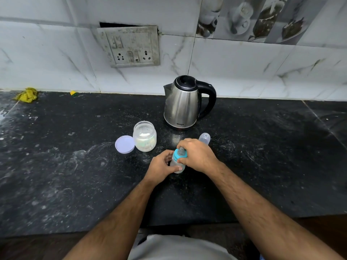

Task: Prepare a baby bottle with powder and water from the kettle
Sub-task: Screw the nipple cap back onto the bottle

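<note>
While the left hand (163,167) grasps the bottle (178,164) and the right hand (197,155) clutches its blue collar (178,155), a cross-threaded collar could leak.

Shiny steel kettle (181,104), speckled stone counter (75,175)

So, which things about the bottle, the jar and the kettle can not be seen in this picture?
- Baby bottle, head view: both hands cover it, so its fill level is hidden.
- Teal collar: right hand hides whether it is screwed tight.
- Kettle: lid closed, water unseen.
- Powder jar: label too blurred to read.
</note>
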Demonstrator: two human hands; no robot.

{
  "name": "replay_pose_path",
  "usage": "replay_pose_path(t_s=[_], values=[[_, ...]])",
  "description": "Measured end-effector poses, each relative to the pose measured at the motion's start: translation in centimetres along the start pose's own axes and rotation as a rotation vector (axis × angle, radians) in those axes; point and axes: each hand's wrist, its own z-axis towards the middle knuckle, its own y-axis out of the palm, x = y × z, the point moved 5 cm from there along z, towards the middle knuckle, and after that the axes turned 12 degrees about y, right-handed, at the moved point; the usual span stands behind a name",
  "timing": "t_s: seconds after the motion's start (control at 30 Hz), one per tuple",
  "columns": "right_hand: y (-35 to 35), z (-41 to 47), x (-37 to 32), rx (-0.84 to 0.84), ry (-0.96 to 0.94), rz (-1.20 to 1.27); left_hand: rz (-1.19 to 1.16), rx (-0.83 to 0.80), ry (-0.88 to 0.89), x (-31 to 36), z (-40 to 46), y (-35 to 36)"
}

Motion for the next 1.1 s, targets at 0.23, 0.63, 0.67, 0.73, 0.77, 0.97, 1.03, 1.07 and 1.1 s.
replay_pose_path(t_s=[0.23,0.63,0.67,0.73,0.77,0.97,1.03,1.07,1.1], values=[[0.2,-0.1,0.3,0.058,0.099,-0.048,-0.009,-0.004,0.005,-0.1,0.2,-0.1],[0.4,0.2,1.9,0.002,0.138,0.017,-0.011,-0.002,0.005,-0.3,0.3,-0.2],[0.5,0.2,1.8,0.021,0.128,-0.01,-0.013,-0.002,0.007,-0.2,0.3,-0.2],[0.8,0.0,1.8,-0.02,0.091,0.007,-0.011,-0.007,0.016,0.0,0.4,-0.2],[0.9,0.0,1.8,-0.068,0.069,0.042,-0.005,-0.01,0.021,0.1,0.4,-0.2],[0.8,-0.2,2.2,-0.075,0.09,0.155,-0.004,-0.015,0.02,0.0,0.4,-0.2],[0.8,-0.3,2.4,-0.01,0.129,0.098,0.001,-0.014,0.018,0.0,0.4,-0.2],[0.9,-0.3,2.5,-0.007,0.129,0.102,0.002,-0.017,0.018,0.0,0.4,-0.2],[1.0,-0.3,2.4,-0.028,0.117,0.132,0.001,-0.021,0.019,0.0,0.5,-0.2]])
